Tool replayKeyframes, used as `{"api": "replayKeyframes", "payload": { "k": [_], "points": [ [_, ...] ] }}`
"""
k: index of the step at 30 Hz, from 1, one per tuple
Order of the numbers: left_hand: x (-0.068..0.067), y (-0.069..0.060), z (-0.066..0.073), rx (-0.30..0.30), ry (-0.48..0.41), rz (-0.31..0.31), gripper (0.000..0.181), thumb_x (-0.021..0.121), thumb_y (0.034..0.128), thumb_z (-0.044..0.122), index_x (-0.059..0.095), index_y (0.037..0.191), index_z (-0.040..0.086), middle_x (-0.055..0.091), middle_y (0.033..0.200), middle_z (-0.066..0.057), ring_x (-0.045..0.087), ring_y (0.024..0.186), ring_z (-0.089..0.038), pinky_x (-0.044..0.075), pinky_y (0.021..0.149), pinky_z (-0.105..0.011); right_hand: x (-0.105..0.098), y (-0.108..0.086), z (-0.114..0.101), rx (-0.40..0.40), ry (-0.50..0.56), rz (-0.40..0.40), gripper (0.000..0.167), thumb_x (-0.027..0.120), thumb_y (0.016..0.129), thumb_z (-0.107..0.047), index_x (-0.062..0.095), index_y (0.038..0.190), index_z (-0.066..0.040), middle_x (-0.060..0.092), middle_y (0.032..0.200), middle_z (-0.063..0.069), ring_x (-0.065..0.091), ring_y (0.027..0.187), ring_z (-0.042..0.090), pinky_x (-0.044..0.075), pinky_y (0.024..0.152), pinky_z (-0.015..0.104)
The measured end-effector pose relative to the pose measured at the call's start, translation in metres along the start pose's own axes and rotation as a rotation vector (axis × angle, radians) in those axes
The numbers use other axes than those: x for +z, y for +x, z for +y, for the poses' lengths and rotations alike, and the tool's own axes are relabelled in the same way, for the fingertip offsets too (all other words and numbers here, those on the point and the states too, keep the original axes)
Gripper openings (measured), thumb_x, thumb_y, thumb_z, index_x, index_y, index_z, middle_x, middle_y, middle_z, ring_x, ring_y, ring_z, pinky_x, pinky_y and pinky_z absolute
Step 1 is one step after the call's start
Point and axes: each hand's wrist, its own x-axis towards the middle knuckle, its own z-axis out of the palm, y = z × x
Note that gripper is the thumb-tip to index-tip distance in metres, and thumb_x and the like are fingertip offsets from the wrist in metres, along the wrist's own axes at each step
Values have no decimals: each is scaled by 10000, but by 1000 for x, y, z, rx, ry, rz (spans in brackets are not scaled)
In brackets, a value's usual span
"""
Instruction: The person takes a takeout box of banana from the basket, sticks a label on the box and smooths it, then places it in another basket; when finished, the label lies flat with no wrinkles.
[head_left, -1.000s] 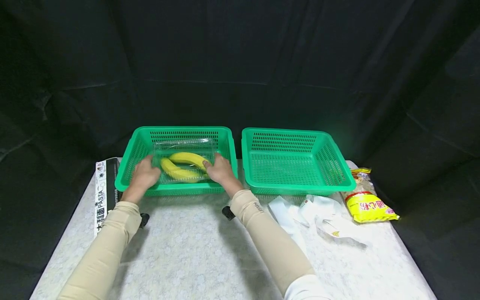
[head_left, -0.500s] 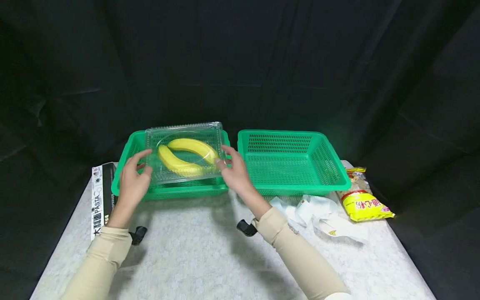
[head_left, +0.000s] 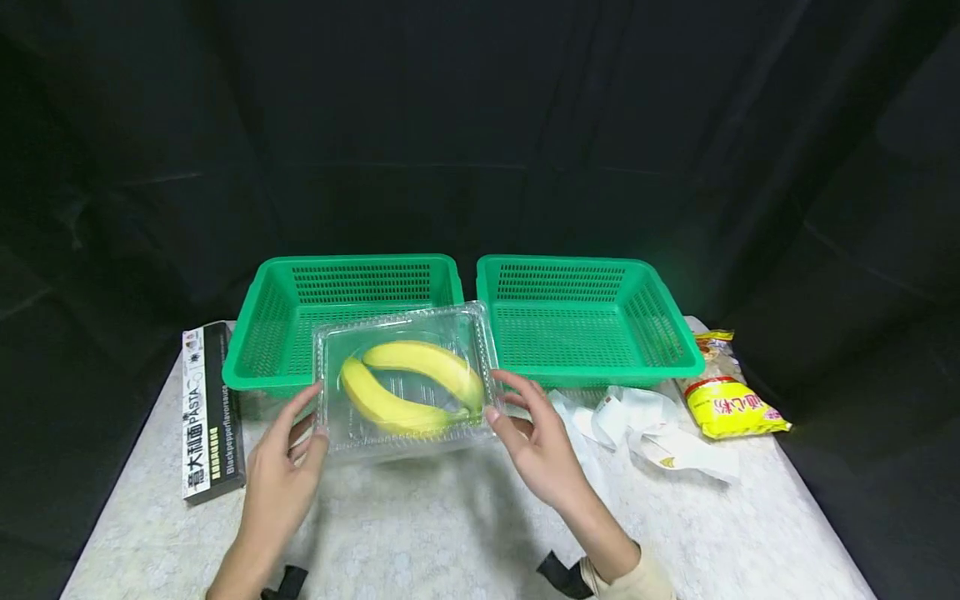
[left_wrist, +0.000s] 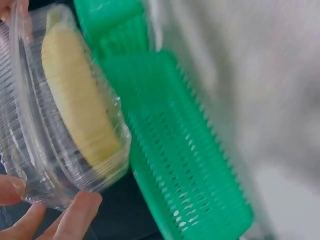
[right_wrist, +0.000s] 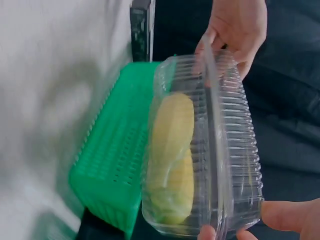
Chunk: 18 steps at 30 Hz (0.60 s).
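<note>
A clear plastic clamshell box [head_left: 397, 450] with two bananas [head_left: 420, 360] inside is held up in front of the left green basket [head_left: 262, 333], slightly tilted. My left hand [head_left: 281, 475] pinches its left end between thumb and fingers. At the other end my right hand [head_left: 540, 450] grips the box the same way, thumb toward me. Through the ribbed side in the left wrist view, one banana [left_wrist: 80, 95] shows under the plastic. The right wrist view shows the closed rim of the box [right_wrist: 220, 150] and my left hand [right_wrist: 240, 30] at the far end.
A second green basket [head_left: 570, 333] stands beside the first. At the left lies a black and white pasta box [head_left: 213, 417]. On the right are a yellow-labelled bag [head_left: 731, 400] and crumpled white packaging [head_left: 637, 425], all on a pale patterned tabletop [head_left: 405, 533].
Both hands have lifted the clear box with the bananas out of the left basket and drawn it toward me and slightly right.
</note>
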Motion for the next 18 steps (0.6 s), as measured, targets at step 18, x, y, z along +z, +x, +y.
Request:
{"api": "replayKeyframes", "payload": {
  "k": [18],
  "points": [
    [25, -37, -26, -156, 59, -349, 621, 554, 979, 100, 361, 1557, 222, 370, 1583, -258, 515, 1329, -499, 531, 997, -560, 15, -67, 58, 322, 102, 103, 443, 617, 999, -198, 522, 1430, -155, 489, 1500, 75, 526, 1285, 276, 483, 933, 294]
  ]
}}
